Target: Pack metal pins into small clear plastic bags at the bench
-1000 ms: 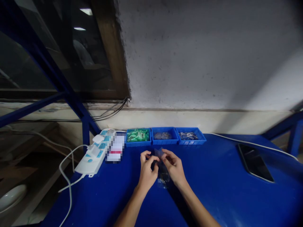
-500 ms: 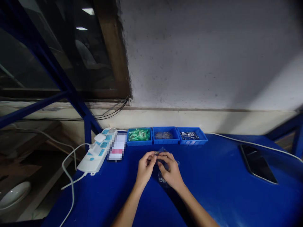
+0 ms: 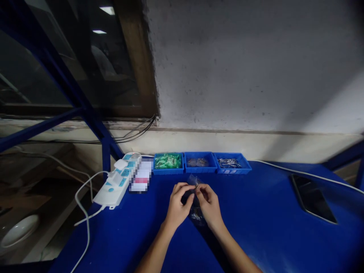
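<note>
My left hand [image 3: 179,204] and my right hand [image 3: 209,203] meet at their fingertips above the blue table [image 3: 256,227]. Both pinch a small clear plastic bag [image 3: 194,179], whose top shows just beyond the fingers. Between my wrists lies more clear plastic packaging [image 3: 196,215] with small shiny contents too small to name. Behind my hands stand three blue bins: the left bin [image 3: 168,172] holds green packets, the middle bin [image 3: 200,170] holds clear packets, and the right bin [image 3: 233,171] holds metal pins or screws.
A white power strip [image 3: 116,187] with cables lies at the left, beside a blurred phone-like object [image 3: 141,178]. On the right is a dark phone [image 3: 313,199], with a white cable [image 3: 298,173] behind it. Blue frame bars [image 3: 105,155] rise at the left.
My right hand has turned, its fingers now curled at the bag's edge. My left fingers have shifted slightly right, and more of the bag's top shows.
</note>
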Demonstrator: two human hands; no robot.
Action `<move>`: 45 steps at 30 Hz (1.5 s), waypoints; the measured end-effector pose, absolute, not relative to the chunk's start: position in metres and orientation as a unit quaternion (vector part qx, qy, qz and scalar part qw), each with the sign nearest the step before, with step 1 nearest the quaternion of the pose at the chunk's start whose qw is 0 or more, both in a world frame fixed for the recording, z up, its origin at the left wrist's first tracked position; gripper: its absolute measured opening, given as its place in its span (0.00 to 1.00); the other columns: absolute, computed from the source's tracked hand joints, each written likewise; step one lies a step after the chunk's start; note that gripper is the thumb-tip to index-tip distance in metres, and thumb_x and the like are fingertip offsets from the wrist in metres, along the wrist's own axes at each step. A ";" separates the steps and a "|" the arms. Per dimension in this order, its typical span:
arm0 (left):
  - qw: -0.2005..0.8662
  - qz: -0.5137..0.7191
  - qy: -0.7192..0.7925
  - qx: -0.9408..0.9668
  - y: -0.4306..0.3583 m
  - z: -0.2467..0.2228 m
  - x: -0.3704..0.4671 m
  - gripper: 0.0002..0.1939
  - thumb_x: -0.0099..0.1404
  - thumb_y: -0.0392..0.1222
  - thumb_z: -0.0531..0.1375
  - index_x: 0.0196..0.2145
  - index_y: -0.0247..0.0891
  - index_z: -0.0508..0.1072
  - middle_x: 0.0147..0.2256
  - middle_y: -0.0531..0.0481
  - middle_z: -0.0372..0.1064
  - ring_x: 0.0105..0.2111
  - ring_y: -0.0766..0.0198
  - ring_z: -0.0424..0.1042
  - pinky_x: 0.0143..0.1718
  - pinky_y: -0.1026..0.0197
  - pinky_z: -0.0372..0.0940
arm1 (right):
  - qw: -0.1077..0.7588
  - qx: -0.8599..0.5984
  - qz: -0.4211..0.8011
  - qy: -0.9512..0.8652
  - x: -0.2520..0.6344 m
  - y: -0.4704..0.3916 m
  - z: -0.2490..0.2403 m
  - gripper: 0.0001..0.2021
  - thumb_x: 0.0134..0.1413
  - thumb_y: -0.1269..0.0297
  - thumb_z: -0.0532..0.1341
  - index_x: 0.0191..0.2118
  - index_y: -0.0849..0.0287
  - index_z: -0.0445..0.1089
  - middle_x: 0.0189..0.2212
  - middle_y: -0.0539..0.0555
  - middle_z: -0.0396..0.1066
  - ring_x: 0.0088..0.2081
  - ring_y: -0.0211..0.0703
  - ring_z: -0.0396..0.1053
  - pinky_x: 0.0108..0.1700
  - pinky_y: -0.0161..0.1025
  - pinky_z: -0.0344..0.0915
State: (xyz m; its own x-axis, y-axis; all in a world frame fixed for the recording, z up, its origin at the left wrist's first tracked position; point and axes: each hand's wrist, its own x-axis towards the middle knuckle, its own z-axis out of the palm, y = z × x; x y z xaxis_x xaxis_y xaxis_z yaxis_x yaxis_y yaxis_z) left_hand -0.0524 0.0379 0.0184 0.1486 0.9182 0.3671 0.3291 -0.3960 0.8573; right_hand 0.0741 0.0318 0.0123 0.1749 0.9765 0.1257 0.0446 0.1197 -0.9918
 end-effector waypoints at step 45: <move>0.483 0.492 0.486 0.538 0.042 0.014 -0.056 0.14 0.64 0.48 0.54 0.35 0.35 0.72 0.26 0.51 0.68 0.28 0.65 0.67 0.29 0.66 0.60 | 0.501 -0.497 0.135 -0.695 0.080 0.028 0.010 0.15 0.53 0.74 0.52 0.40 0.55 0.73 0.35 0.56 0.64 0.38 0.45 0.64 0.39 0.41 0.63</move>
State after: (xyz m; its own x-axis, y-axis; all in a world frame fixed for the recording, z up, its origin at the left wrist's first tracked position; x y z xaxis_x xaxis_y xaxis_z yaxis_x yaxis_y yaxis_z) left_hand -0.0564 0.0420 0.0144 0.0446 0.9972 0.0594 0.0473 -0.0615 0.9970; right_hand 0.0798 0.0283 0.0096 -0.0030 0.8264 0.5630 0.5566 0.4691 -0.6856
